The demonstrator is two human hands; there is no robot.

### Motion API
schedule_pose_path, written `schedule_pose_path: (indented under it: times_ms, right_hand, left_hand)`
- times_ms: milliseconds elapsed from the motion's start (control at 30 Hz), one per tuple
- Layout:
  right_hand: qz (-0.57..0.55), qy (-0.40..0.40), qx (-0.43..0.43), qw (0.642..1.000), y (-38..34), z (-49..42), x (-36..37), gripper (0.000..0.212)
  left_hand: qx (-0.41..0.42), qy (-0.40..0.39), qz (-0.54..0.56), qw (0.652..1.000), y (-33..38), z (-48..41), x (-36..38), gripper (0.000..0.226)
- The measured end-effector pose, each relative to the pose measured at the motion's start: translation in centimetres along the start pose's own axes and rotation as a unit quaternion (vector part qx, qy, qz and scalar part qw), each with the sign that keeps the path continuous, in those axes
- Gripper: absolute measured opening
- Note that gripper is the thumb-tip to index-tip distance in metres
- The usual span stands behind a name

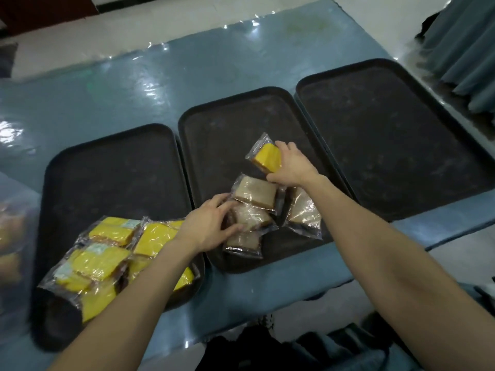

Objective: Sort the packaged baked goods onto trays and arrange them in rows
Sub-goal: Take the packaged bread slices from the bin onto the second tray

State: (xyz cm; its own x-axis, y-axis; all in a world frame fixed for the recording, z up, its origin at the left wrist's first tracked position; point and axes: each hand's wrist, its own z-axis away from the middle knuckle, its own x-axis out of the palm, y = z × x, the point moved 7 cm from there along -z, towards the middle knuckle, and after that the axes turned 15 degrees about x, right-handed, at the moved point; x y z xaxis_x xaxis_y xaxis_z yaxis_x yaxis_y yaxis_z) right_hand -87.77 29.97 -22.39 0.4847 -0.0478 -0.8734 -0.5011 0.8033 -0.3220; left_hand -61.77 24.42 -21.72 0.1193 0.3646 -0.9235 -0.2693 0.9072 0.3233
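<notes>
Three dark trays lie side by side on the table. The left tray (112, 167) carries several yellow packaged cakes (107, 258) heaped at its near end. On the middle tray (219, 129) sit several brown packaged cakes (255, 192). My left hand (211, 226) rests on the brown packages at their left side, fingers spread and slightly curled. My right hand (290, 163) grips one yellow packaged cake (266, 156) just beyond the brown ones, over the middle tray. The right tray (388, 135) holds nothing.
The table (134, 89) has a glossy blue-grey cover and its near edge runs just below the trays. Blurred packages lie at the far left (10, 236). A folded grey cloth hangs at the top right (466, 49). Dark clothing shows at the bottom.
</notes>
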Motion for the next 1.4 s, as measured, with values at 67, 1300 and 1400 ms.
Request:
schedule_pose_path:
  times_ms: [67, 1300, 1400]
  right_hand:
    - [-0.053, 0.043, -0.036, 0.997, -3.4, 2.3, -0.8, 0.11]
    - [0.087, 0.13, -0.354, 0.922, -48.8, 29.3, 6.1, 0.022]
    - [0.058, 0.133, -0.366, 0.919, -55.3, 32.5, 7.6, 0.021]
  left_hand:
    - [-0.029, 0.062, -0.037, 0.997, -2.1, 3.1, -2.0, 0.058]
    - [-0.177, 0.208, -0.2, 0.941, -26.2, 42.3, -27.2, 0.032]
    - [-0.217, 0.157, -0.174, 0.948, -33.2, 47.0, -26.6, 0.033]
